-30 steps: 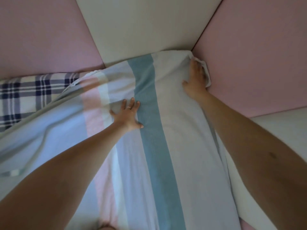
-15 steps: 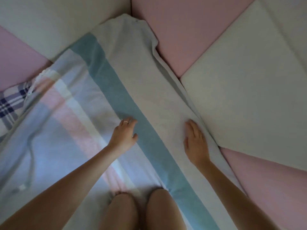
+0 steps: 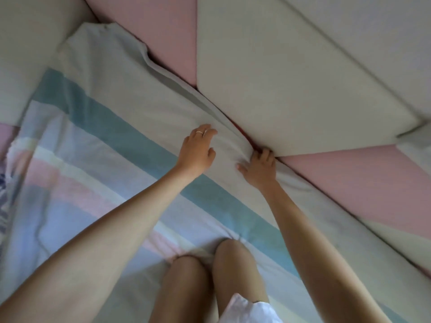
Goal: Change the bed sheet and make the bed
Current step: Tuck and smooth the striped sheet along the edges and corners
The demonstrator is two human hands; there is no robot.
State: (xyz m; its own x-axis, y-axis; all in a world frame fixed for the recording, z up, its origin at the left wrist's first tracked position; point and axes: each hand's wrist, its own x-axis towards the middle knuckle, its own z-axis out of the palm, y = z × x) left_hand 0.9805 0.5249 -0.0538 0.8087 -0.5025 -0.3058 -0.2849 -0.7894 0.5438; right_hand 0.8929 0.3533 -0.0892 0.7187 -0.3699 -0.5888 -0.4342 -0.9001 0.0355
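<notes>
On the bed, a soft woven bed sheet (image 3: pixel 105 94) with broad teal, pink, white and pale blue stripes lies spread, its right edge rumpled against the wall. The left hand (image 3: pixel 198 150), with a thin ring (image 3: pixel 200 132) on one finger, rests on the cloth, its grip loose and spread. The right hand (image 3: pixel 258 166) presses at the sheet's edge, thumb splayed, fingers bent down into the gap beside the padded panels. Their tips are hidden there, so I cannot tell whether that grip pinches cloth. A smooth cream panel (image 3: pixel 268 89) and a pink panel (image 3: pixel 349 178) block the right side. Bare knees (image 3: pixel 235 271) rest on the near part of the sheet. A scrap of plaid fabric (image 3: pixel 3 187) is cut off at the left.
</notes>
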